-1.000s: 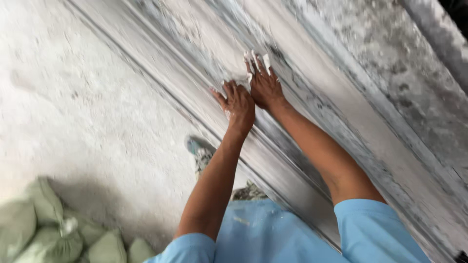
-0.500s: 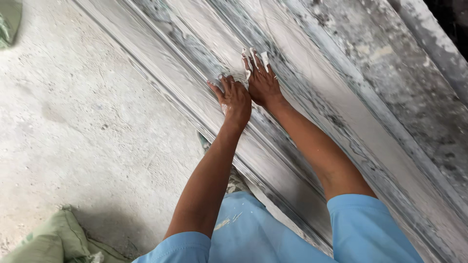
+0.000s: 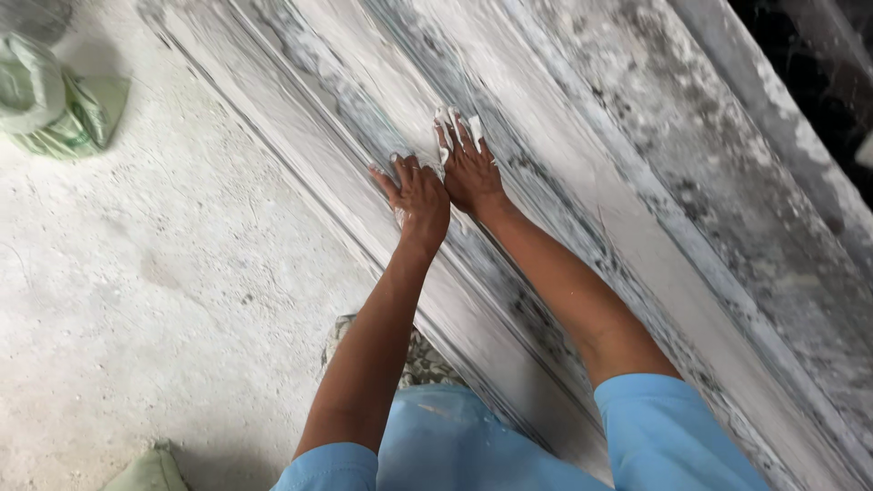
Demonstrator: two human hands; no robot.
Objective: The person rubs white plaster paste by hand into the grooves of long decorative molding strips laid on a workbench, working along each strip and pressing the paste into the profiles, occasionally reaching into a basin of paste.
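**Both hands pressed flat on a plaster-streaked moulding**

A green sack (image 3: 56,102) is seen at the upper left, lying on the dusty floor (image 3: 155,273); it is bunched and closed at the top, and what is in it cannot be told. The corner of a second greenish sack (image 3: 150,471) is caught at the bottom edge, and its contents are likewise hidden.

A long moulding (image 3: 582,182), ridged and grooved along its length and streaked white and grey, is laid diagonally across the view from the upper left to the lower right. It takes up most of the right half of the view, with the floor beside it on the left.

The left hand (image 3: 418,193) is laid palm down on a ridge near the moulding's left edge, the fingers spread a little and nothing gripped. The right hand (image 3: 469,164) is placed just beside it, the two touching at the thumbs' side. It is also held open and flat, with the fingers (image 3: 460,129) stretched up along a groove and coated in white paste. Nothing is held in it; only the surface is pressed.

Both arms are extended straight from light blue sleeves (image 3: 673,427) at the bottom of the view, and are angled inward so that the wrists meet at the moulding. A patterned shoe (image 3: 414,355) is partly seen between the forearms, on the floor at the moulding's edge.
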